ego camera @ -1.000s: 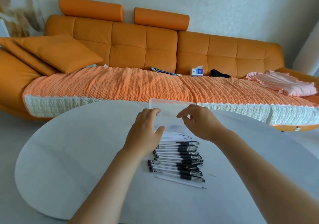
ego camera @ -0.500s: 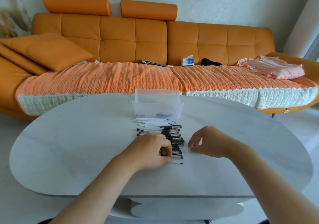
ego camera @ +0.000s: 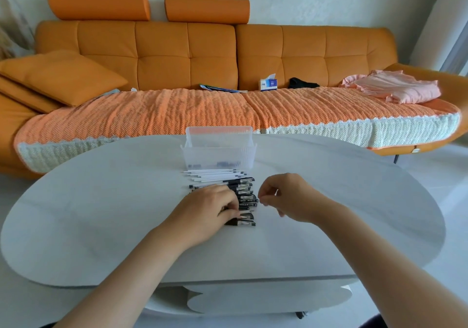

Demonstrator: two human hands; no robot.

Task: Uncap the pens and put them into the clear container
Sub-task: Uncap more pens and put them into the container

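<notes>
A clear plastic container (ego camera: 219,150) stands at the table's far middle, with a few dark pieces showing through its front wall. In front of it lies a row of pens: white uncapped ones (ego camera: 215,174) nearest the container, then several black-capped pens (ego camera: 245,201) toward me. My left hand (ego camera: 210,211) lies over the left part of the pile, fingers curled round a pen near the front. My right hand (ego camera: 286,196) hovers just right of the cap ends, fingers curled, thumb and forefinger tips close together with nothing visible between them.
The white oval table (ego camera: 101,213) carries the pens and the container. Behind it stands an orange sofa (ego camera: 187,49) with a woven throw, a tissue box (ego camera: 268,84), a pink cloth (ego camera: 395,86) and cushions (ego camera: 60,74).
Both hands have drawn back from the container to the pen pile. My left hand came down onto the capped pens and my right hand settled beside the caps.
</notes>
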